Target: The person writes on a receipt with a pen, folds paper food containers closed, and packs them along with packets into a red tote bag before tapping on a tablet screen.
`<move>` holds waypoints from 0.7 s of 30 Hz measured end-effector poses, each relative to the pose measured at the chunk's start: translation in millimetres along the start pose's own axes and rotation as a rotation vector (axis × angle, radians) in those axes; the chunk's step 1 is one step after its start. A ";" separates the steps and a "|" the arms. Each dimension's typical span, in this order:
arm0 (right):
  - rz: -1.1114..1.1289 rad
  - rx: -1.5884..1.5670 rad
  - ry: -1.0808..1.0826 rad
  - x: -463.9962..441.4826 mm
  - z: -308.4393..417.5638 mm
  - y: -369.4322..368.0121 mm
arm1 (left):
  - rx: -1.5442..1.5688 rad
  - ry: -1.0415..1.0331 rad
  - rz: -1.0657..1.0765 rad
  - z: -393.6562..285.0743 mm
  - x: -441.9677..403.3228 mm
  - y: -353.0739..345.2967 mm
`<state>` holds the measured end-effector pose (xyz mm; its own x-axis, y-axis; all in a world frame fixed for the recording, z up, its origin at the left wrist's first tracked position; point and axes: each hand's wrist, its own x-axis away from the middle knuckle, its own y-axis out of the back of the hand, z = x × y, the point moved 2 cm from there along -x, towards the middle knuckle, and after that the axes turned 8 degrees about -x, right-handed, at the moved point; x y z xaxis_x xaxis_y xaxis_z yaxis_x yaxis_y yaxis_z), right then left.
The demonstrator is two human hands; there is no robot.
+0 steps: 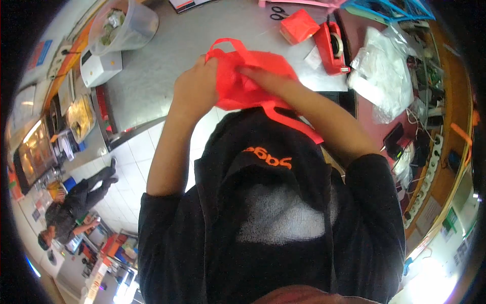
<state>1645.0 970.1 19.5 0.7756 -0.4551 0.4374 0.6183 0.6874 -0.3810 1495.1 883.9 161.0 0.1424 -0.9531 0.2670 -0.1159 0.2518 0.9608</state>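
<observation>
A red fabric bag [230, 93] with long handles is held up at the near edge of the grey metal table [157, 63]. My left hand [195, 86] is closed on the bag's rim at its left side, near the top handle. My right hand [258, 78] reaches in from the right, and its fingers are hidden in the bag's red folds. One handle strap [291, 124] hangs down to the right over my black apron.
A clear plastic tub [126, 30] and a white device [101, 67] stand at the upper left. Scissors [278, 13], a red package [299, 26], a red tape dispenser [331, 48] and plastic bags [382, 71] lie to the right. Another person [66, 213] stands at the far left.
</observation>
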 end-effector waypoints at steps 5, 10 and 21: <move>0.036 0.289 -0.174 -14.1 1.7 12.2 | 0.065 0.062 -0.036 4.9 14.3 7.4; 0.118 1.129 0.080 -21.4 -6.7 40.9 | 0.094 0.087 -0.057 -3.0 14.2 7.8; -0.053 1.261 0.639 8.3 184.9 107.6 | 0.380 0.234 -0.241 -16.2 29.7 -2.9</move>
<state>1694.5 1144.9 132.7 0.8888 -0.4361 -0.1407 0.3848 0.5436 0.7459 1515.6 857.6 167.4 0.4208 -0.9025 0.0925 -0.3961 -0.0911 0.9137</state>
